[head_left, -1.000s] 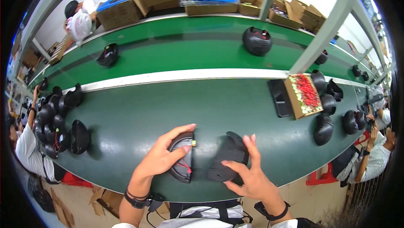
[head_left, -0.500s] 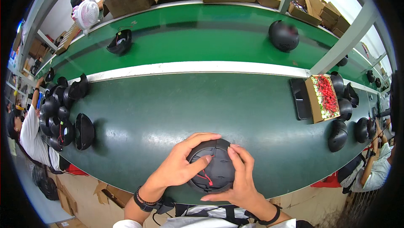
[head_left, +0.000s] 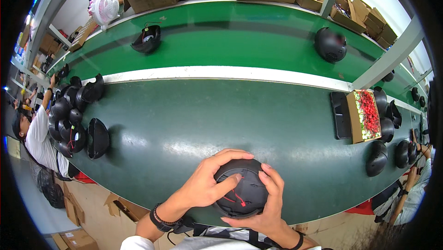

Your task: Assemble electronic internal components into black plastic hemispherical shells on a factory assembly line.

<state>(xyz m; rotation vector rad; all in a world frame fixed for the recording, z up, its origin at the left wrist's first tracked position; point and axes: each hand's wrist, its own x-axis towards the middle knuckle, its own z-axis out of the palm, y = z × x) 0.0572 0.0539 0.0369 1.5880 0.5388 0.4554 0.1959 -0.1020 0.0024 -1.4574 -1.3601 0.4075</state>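
A round black plastic shell [head_left: 251,189] sits between my two hands at the near edge of the table, its inner face up. A thin red wire [head_left: 242,202] with a small red end lies across that face. My left hand [head_left: 207,185] is closed round the shell's left side, its thumb pressing by the wire's upper end. What lies under the thumb tip is hidden. Round the right side curls my right hand [head_left: 272,199], fingers on the upper right rim and thumb along the near rim.
Black shells [head_left: 62,109] are heaped at the left. A carton of red wired parts [head_left: 369,114] stands beside a black tray [head_left: 340,115] and more shells at the right. Beyond a white rail [head_left: 221,72], a green belt [head_left: 240,42] carries two shells. Co-workers sit either side.
The whole view has shifted, so the surroundings sit further right in the picture. Both hands keep their grip on the shell, and my left thumb remains by the wire.
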